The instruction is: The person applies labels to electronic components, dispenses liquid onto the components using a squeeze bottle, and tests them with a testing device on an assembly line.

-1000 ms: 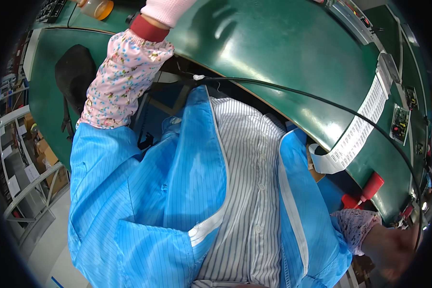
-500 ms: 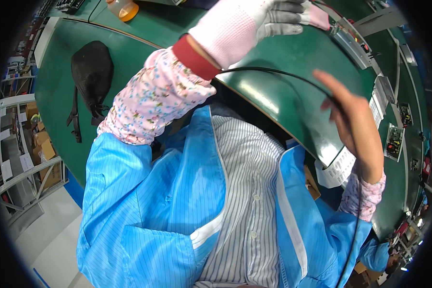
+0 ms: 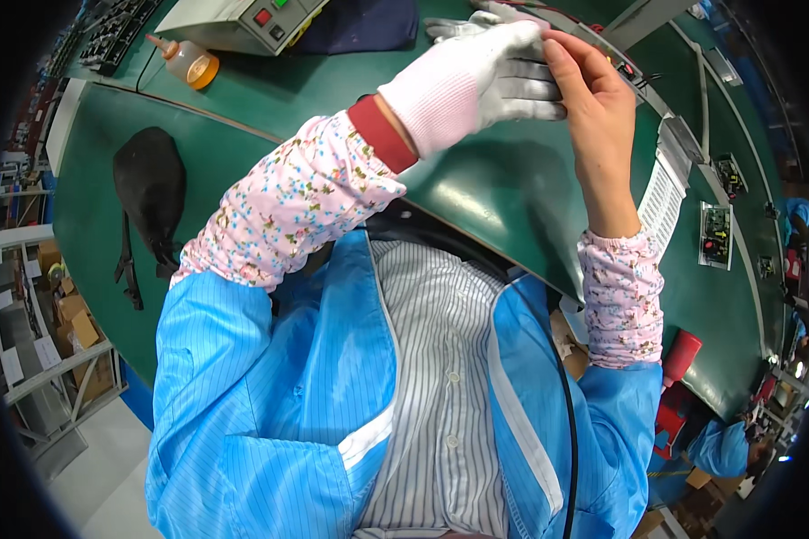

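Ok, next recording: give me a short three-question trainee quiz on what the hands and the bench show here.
1. True or false: the left hand wears a white knit glove.
2. Which hand is bare? A) left B) right C) both
3. Fill in: the small squeeze bottle with amber liquid stands on the ____ worktop.

Key:
1. True; the bare right hand pinches the glove at the fingertips.
2. B
3. green; the black fabric pouch lies on it too, far from both hands.
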`<state>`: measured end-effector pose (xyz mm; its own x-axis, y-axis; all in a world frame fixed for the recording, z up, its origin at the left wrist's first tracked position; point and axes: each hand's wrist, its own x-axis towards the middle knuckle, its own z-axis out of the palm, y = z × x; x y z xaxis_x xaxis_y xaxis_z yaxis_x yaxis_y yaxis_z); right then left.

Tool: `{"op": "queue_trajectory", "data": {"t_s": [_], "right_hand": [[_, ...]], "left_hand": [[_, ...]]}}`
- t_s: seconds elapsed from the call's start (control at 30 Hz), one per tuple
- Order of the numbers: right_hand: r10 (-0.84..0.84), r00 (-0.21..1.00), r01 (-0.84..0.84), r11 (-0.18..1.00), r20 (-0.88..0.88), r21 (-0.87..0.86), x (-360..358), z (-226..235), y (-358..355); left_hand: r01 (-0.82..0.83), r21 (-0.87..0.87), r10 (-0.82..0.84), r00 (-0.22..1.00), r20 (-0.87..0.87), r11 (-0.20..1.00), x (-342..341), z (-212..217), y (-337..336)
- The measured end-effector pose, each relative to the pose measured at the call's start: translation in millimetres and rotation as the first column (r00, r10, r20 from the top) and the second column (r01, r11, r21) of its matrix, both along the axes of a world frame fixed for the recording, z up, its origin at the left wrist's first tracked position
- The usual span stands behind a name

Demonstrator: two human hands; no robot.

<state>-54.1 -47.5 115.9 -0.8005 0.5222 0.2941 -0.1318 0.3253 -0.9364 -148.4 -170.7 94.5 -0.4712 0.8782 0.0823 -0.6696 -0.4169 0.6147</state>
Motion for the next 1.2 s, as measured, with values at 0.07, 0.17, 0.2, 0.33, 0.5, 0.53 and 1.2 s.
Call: {"op": "queue_trajectory", "data": {"t_s": [0.07, 0.17, 0.2, 0.33, 0.5, 0.53, 1.2], "right_hand": [[0.012, 0.999, -0.017, 0.990, -0.040, -0.139, -2, -3, -6], [-0.083, 0.994, 0.063, 0.968, -0.070, -0.241, -9, -10, -4], [-0.131, 0.988, 0.103, 0.952, -0.082, -0.288, -13, -13, 0], [-0.277, 0.949, 0.211, 0.912, -0.149, -0.351, -22, -31, 74], [-0.528, 0.847, 0.497, 0.828, -0.065, -0.259, 14, -47, 140], [-0.432, 0.899, 0.428, 0.901, 0.072, 0.071, 27, -51, 151], [0.164, 0.981, -0.100, 0.884, -0.101, 0.457, 3, -12, -74]], "left_hand": [[0.026, 0.013, -0.026, 1.000, 0.015, 1.000, 3, -4, -2], [0.221, 0.161, -0.242, 0.963, 0.122, 0.962, -4, 6, -13], [0.307, 0.247, -0.351, 0.923, 0.159, 0.919, -6, 9, -17], [0.152, 0.020, -0.142, 0.956, -0.256, 0.988, -2, 1, -35], [-0.194, -0.310, -0.092, 0.696, -0.712, 0.931, -10, -2, -93], [-0.229, -0.389, -0.136, 0.685, -0.716, 0.892, -19, -3, -99], [-0.129, -0.008, 0.115, 0.911, -0.397, 0.992, -36, -44, -28]]}}
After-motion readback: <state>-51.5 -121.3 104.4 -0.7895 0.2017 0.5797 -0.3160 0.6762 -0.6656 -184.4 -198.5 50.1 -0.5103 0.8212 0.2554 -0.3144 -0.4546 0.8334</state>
